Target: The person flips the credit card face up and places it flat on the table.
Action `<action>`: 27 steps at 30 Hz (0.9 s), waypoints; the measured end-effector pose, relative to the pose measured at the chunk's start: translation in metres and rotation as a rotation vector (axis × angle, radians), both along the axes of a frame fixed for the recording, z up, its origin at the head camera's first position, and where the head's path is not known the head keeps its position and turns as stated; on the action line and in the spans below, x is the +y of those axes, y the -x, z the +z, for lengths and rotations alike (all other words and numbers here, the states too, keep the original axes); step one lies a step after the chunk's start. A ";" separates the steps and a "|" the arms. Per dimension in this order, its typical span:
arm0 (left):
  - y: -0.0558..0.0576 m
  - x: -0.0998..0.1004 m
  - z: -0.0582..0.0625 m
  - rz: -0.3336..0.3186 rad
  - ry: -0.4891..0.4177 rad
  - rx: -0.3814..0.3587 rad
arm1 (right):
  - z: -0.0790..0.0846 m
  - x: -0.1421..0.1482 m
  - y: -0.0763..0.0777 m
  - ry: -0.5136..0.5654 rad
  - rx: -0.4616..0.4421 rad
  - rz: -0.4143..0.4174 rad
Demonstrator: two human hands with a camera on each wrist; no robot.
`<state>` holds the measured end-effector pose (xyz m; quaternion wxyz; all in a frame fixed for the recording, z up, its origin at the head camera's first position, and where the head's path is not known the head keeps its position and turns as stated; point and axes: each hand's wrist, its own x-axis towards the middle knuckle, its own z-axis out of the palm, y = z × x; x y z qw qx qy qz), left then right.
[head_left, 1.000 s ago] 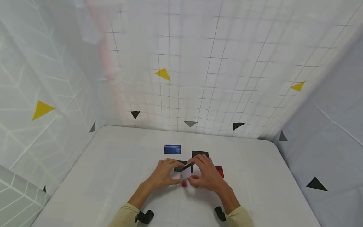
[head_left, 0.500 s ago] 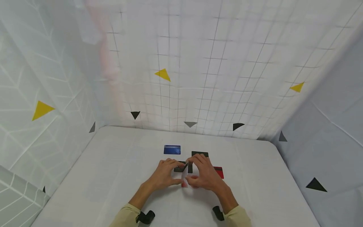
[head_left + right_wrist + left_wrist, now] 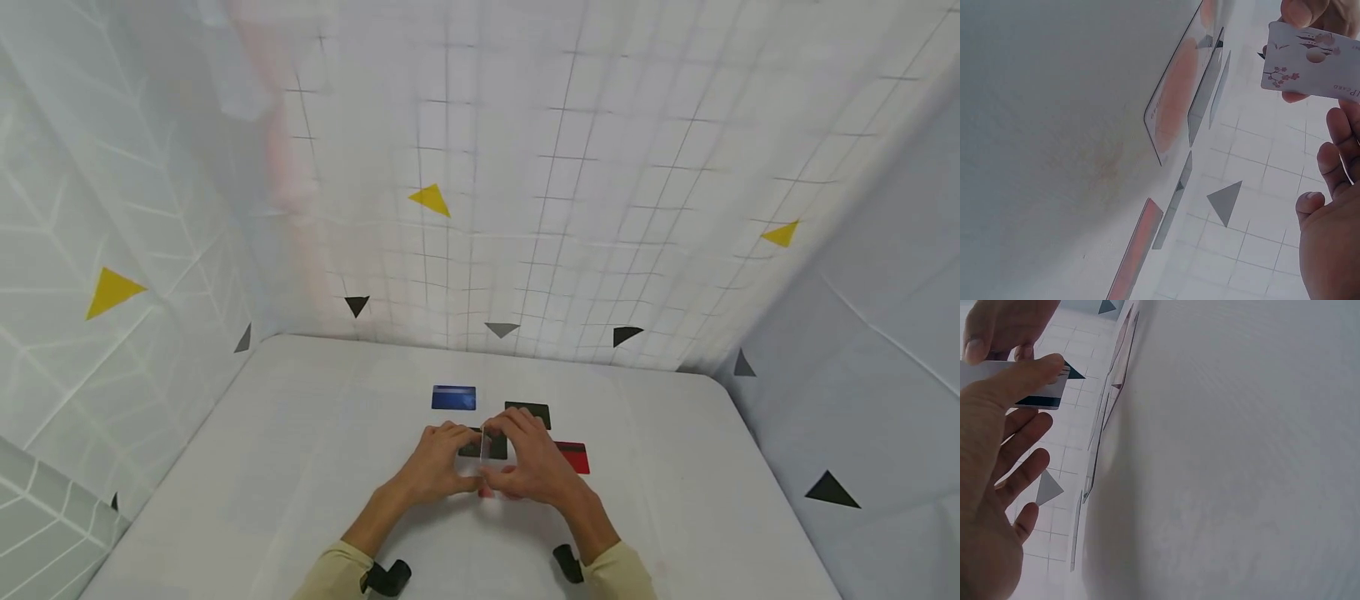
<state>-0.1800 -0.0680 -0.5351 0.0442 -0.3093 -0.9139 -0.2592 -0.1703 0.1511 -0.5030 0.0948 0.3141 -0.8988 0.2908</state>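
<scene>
Between my two hands a white plastic card with a pink blossom print and "CARD" lettering stands on edge above the table, seen edge-on in the head view. My left hand pinches it with thumb and fingertips; the left wrist view shows a dark stripe on the card's other face. My right hand pinches its opposite end from the right side. Behind the hands lies a black card, partly covered. Below them, a pale card with a reddish oval shows only in part in the head view.
On the white table lie a blue card at the back, a dark green card behind my right hand, and a red card to its right. Black wrist mounts jut inward near both sleeves. A white sheet wall rises behind.
The held card has turned from a slanted face to edge-on in the head view. My right hand has shifted slightly left, closer to my left hand, which stays nearly in place.
</scene>
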 end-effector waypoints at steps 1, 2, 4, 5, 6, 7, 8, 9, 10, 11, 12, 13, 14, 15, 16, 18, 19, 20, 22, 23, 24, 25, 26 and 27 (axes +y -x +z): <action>-0.001 0.000 0.000 -0.001 -0.001 0.002 | 0.001 0.000 0.000 0.002 -0.007 0.001; -0.001 0.001 0.000 -0.001 0.000 0.004 | 0.001 -0.001 -0.001 0.008 -0.014 0.004; -0.002 0.001 0.000 0.000 -0.001 0.002 | 0.001 -0.001 -0.002 0.010 -0.025 0.006; -0.003 0.001 0.001 0.002 -0.002 -0.001 | 0.001 -0.001 -0.002 0.011 -0.029 0.008; -0.003 0.001 0.001 0.004 0.000 -0.001 | 0.001 -0.001 -0.003 0.009 -0.029 0.010; -0.004 0.001 0.001 0.007 0.002 -0.001 | 0.001 -0.001 -0.003 0.006 -0.031 0.011; -0.004 0.001 0.001 0.008 0.004 -0.001 | 0.001 -0.001 -0.004 0.005 -0.029 0.011; -0.005 0.001 0.001 0.009 0.006 0.000 | 0.001 -0.001 -0.004 0.001 -0.027 0.010; -0.005 0.001 0.002 0.010 0.008 0.001 | 0.001 0.000 -0.004 -0.001 -0.025 0.008; -0.005 0.002 0.002 0.011 0.009 0.004 | 0.001 0.000 -0.005 -0.004 -0.024 0.006; -0.006 0.002 0.002 0.011 0.009 0.007 | 0.000 0.000 -0.005 -0.005 -0.021 0.005; -0.006 0.002 0.002 0.012 0.009 0.008 | 0.000 0.001 -0.005 -0.003 -0.023 0.002; -0.006 0.002 0.002 0.013 0.009 0.010 | 0.000 0.001 -0.005 0.003 -0.024 0.004; -0.007 0.002 0.003 0.013 0.007 0.011 | 0.000 0.001 -0.006 0.007 -0.025 0.006; -0.007 0.003 0.003 0.014 0.003 0.011 | -0.001 0.002 -0.006 0.014 -0.029 0.010; -0.008 0.003 0.003 0.013 0.002 0.011 | -0.001 0.002 -0.007 0.028 -0.044 0.021; -0.009 0.003 0.003 0.013 0.003 0.013 | -0.001 0.002 -0.007 0.035 -0.055 0.027; -0.009 0.004 0.003 0.013 0.003 0.013 | -0.002 0.002 -0.008 0.041 -0.066 0.033; -0.010 0.004 0.003 0.013 0.008 0.029 | -0.002 0.003 -0.009 0.046 -0.092 0.044; -0.010 0.005 0.003 0.013 0.010 0.037 | -0.003 0.003 -0.009 0.048 -0.102 0.048; -0.011 0.005 0.003 0.015 0.011 0.048 | -0.003 0.003 -0.010 0.048 -0.112 0.051; -0.011 0.005 0.003 0.015 0.010 0.057 | -0.003 0.003 -0.010 0.048 -0.119 0.054; -0.012 0.006 0.003 0.015 0.009 0.065 | -0.003 0.003 -0.011 0.051 -0.128 0.055; -0.012 0.006 0.003 0.014 0.010 0.075 | -0.003 0.003 -0.012 0.050 -0.134 0.054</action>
